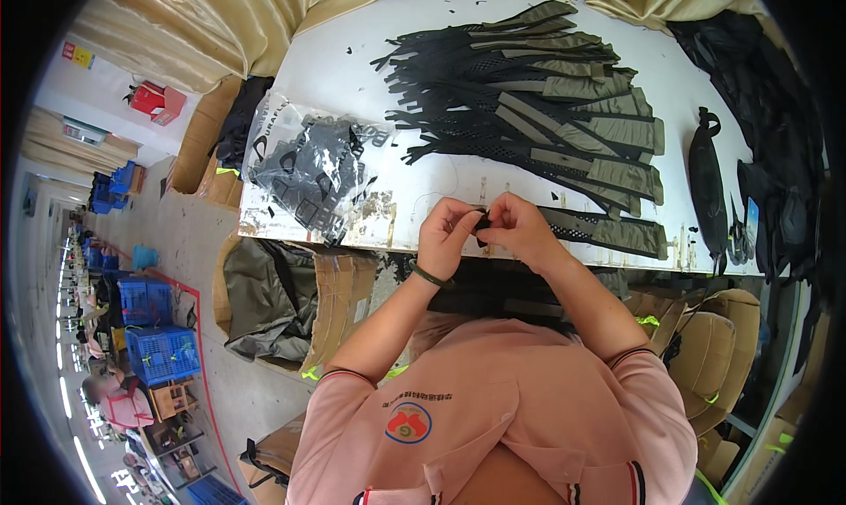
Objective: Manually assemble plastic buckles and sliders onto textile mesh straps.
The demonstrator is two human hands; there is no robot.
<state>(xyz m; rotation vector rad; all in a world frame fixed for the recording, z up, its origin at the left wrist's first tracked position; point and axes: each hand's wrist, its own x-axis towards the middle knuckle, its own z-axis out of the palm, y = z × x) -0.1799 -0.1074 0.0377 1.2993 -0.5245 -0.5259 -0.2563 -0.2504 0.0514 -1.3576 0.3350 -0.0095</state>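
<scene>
Head | left hand (445, 238), right hand (522, 229) pinch black piece (482, 224) | long axis roughly fore-and-aft

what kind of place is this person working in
Probably a sewing or assembly workshop: piled grey-and-black mesh fabric straps, a clear plastic bag of black parts, and blue plastic crates.

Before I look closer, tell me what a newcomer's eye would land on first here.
Probably the spread of black and olive-grey strips across the white table. Next, the left hand and right hand, pinching a small black piece at the table's near edge. Then the clear plastic bag, lying left of the strips.
</scene>
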